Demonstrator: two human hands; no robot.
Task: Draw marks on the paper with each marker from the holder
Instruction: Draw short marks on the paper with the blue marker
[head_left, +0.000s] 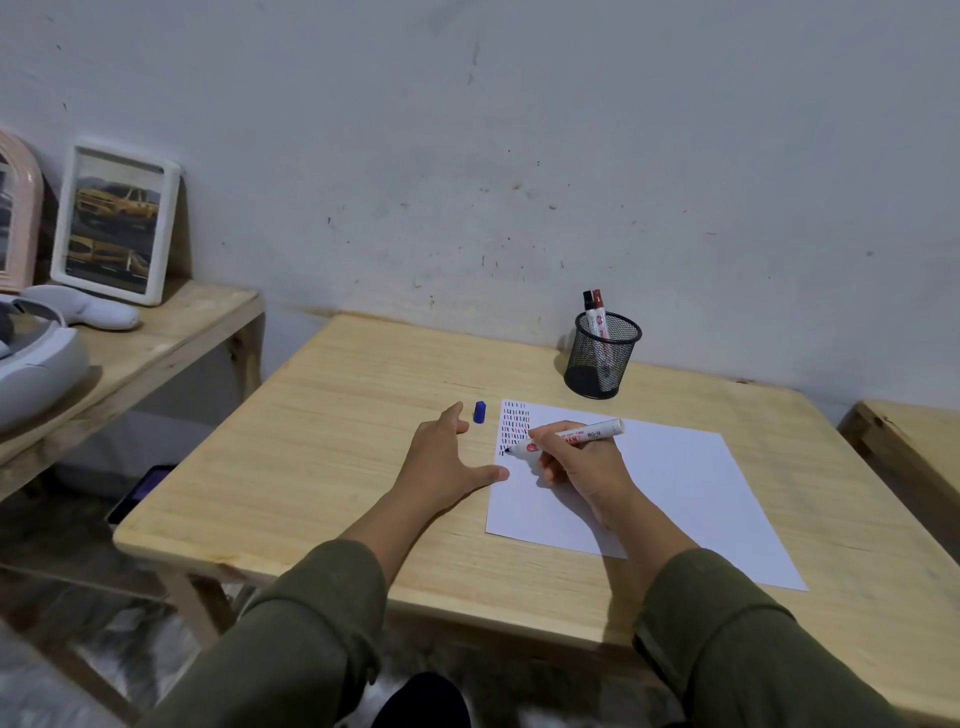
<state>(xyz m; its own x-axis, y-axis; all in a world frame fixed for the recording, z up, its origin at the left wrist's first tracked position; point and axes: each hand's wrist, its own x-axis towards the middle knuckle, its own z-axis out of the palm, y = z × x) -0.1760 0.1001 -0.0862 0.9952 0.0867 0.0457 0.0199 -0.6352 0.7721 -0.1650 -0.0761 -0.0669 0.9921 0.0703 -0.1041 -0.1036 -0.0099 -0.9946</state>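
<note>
Right hand (576, 462) gripping uncapped marker (571, 435), tip on paper (675, 483) at its far-left corner, barrel running left-right. Left hand (447, 457) spread flat beside blue cap (479, 411). Holder (602, 356) near table's far edge.

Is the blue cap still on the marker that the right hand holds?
No, the blue cap lies on the table near the left hand, apart from the marker gripped by the right hand.
</note>
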